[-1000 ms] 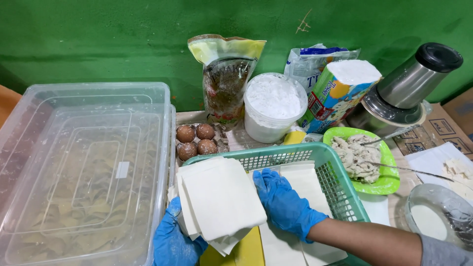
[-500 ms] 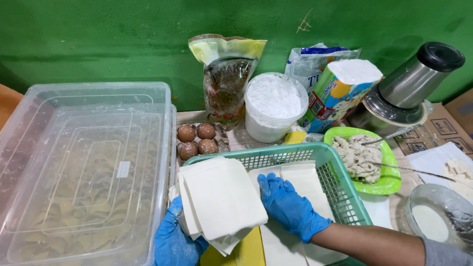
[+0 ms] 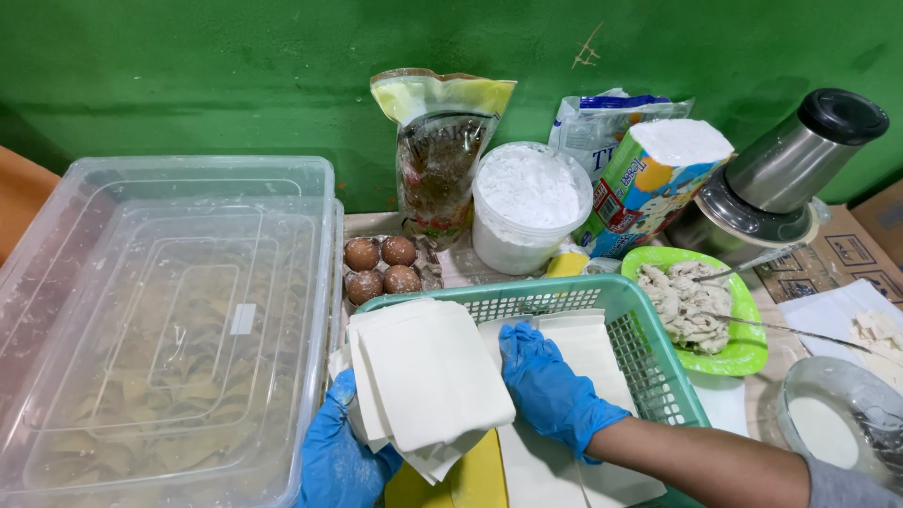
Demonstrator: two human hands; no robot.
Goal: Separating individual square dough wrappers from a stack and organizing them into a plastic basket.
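The left hand (image 3: 337, 452), in a blue glove, is gripping a stack of pale square wrappers (image 3: 423, 386) from beneath, fingers curled around its near-left corner, and the stack is overhanging the left rim of the green basket (image 3: 649, 353). The right hand (image 3: 550, 388), also gloved in blue, is lying flat with fingers spread on more wrapper sheets (image 3: 588, 348) inside the basket, pressing rather than clasping. The basket is sitting at the near edge of the surface, just right of a large clear lidded bin (image 3: 169, 320) that is filling the left side. Four brown eggs (image 3: 380, 266) are resting just behind the basket's far-left corner. Toward the far edge are standing a white tub of powder (image 3: 530, 202), a pouch of dark contents (image 3: 440, 155) and a colourful carton (image 3: 649, 183). A green plate of shredded filling (image 3: 691, 301) is touching the basket's right side.
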